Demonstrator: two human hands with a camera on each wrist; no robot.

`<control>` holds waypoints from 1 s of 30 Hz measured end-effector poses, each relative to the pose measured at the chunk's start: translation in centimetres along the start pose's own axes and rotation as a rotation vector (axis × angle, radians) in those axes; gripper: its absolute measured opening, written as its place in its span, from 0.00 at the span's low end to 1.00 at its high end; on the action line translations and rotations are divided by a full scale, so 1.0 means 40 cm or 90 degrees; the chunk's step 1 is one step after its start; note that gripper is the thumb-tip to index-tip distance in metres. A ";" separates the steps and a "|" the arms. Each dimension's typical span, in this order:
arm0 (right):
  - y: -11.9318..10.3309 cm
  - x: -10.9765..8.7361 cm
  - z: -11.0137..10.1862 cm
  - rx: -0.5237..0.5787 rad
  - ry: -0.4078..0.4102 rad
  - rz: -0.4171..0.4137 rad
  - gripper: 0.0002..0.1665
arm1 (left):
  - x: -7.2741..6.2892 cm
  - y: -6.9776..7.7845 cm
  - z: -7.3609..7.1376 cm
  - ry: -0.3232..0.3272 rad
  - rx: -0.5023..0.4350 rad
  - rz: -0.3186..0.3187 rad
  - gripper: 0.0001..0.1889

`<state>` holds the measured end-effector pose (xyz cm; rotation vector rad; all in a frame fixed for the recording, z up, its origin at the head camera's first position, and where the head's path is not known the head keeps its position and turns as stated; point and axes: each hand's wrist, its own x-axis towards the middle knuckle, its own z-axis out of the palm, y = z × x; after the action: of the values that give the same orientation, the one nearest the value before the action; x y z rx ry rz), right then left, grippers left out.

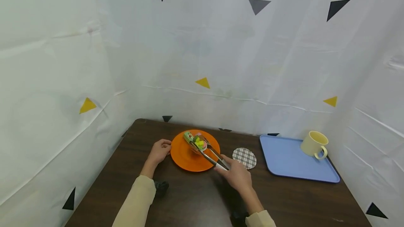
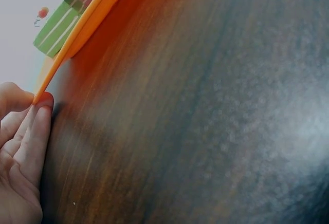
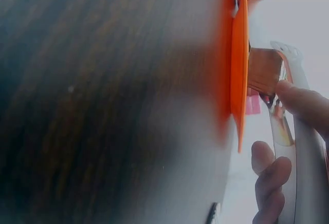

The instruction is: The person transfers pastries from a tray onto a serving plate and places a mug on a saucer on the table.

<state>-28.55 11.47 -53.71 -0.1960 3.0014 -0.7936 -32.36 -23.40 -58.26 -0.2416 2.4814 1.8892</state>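
An orange plate lies on the table. My left hand pinches its left rim between thumb and fingers, as the left wrist view also shows at the plate's edge. Metal tongs are gripped in my right hand, their ends down over the plate. Between and beside those ends sit small colourful pieces, yellow, pink and green; their kind is too small to tell. A green striped piece stands at the plate's back left. Whether the tongs clamp anything is unclear.
A round checked coaster lies right of the plate. Farther right is a blue tray bearing a pale yellow mug. White sheets with triangles hang behind and beside the dark wooden table.
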 end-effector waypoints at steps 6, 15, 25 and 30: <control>-0.003 0.010 0.012 -0.012 -0.013 0.015 0.40 | -0.001 -0.002 0.001 0.002 -0.001 0.001 0.18; -0.008 0.017 0.021 -0.013 -0.017 0.028 0.41 | 0.002 -0.006 0.001 -0.003 -0.013 0.000 0.18; -0.009 0.013 0.020 -0.006 -0.017 0.014 0.41 | 0.014 -0.013 0.003 0.005 -0.003 -0.009 0.17; -0.009 0.014 0.021 -0.001 -0.016 0.013 0.41 | 0.018 -0.016 0.003 0.007 -0.006 -0.008 0.17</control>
<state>-29.01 10.67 -54.26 -0.1730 2.9755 -0.7815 -33.01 -23.52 -59.00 -0.2680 2.4733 1.9004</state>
